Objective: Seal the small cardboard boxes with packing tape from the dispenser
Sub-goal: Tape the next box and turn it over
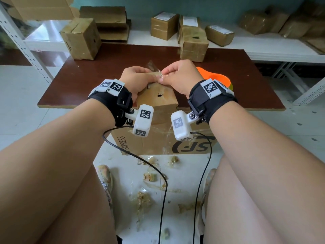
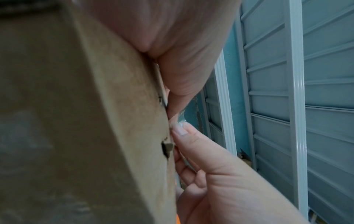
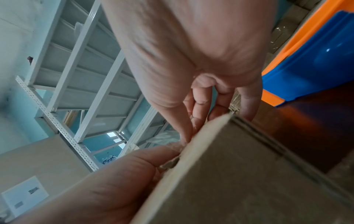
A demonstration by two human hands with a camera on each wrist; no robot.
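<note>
Working at the top edge of one small cardboard box [image 1: 158, 99], the person has both hands closed on it. The left hand [image 1: 136, 80] grips the box's upper left corner with curled fingers, while the right hand [image 1: 177, 76] pinches a crinkled piece of clear tape [image 1: 154, 68] between thumb and fingertips just above the box's top flap.

This box stands on a larger printed carton [image 1: 161, 143], at the near edge of the brown surface [image 1: 98, 74]. Its top edge looks loose in the wrist views, with a bit of torn card sticking out, so sealing here seems unfinished. Whether the tape is going on or coming off cannot be told.

Just behind the box on its right, partly hidden by the right hand, lies the orange and blue tape dispenser [image 1: 216, 79]. Further behind the box, several boxes [image 1: 193, 43] on the surface's far edge and on the white shelf [image 1: 263, 48] look glossy with tape, likely sealed already. One box [image 1: 80, 37] behind and to the left shows an open seam and probably remains. Crumpled tape scraps [image 1: 149, 176] litter the floor in front of the box.
</note>
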